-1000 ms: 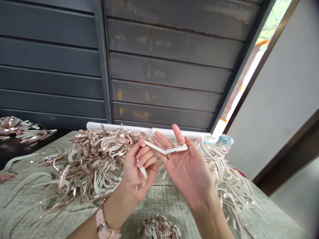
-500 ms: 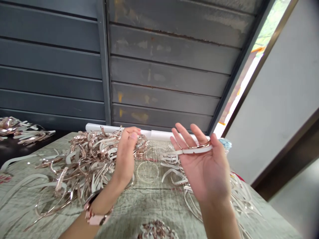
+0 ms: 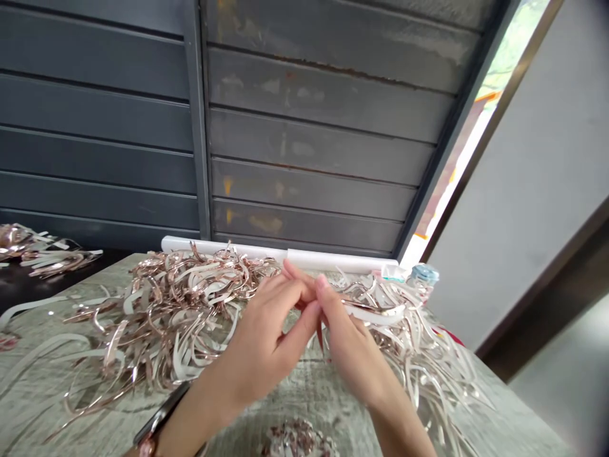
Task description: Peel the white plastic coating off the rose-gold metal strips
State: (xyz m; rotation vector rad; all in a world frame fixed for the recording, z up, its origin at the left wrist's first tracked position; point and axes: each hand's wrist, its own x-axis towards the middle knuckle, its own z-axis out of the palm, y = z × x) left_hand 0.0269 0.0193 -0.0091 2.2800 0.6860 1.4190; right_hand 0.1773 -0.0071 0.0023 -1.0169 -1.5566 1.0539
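My left hand [image 3: 269,330] and my right hand [image 3: 349,346] meet at the fingertips above the table. Both are closed, pinching thin rose-gold and white strips [image 3: 375,314] that stick out to the right of my right hand. A short brownish end hangs between my fingers; the exact grip is hidden behind them. Left of my hands lies a large tangled pile of shiny rose-gold and white strips [image 3: 176,311]. A second, paler pile [image 3: 428,355] spreads out beyond my right hand. Close to me sits a small heap of rose-gold scraps [image 3: 299,439].
The wood-patterned table [image 3: 304,387] meets a grey slatted wall [image 3: 314,158]. Along its back edge lies a long white roll [image 3: 333,259]. At the back right stands a jar with a light blue lid [image 3: 423,274]. More strips [image 3: 42,251] lie on a dark surface at far left.
My right hand was spread palm up with the strips across it, and my left hand was apart from it. Now both have come together, with fingers closed on the strips.
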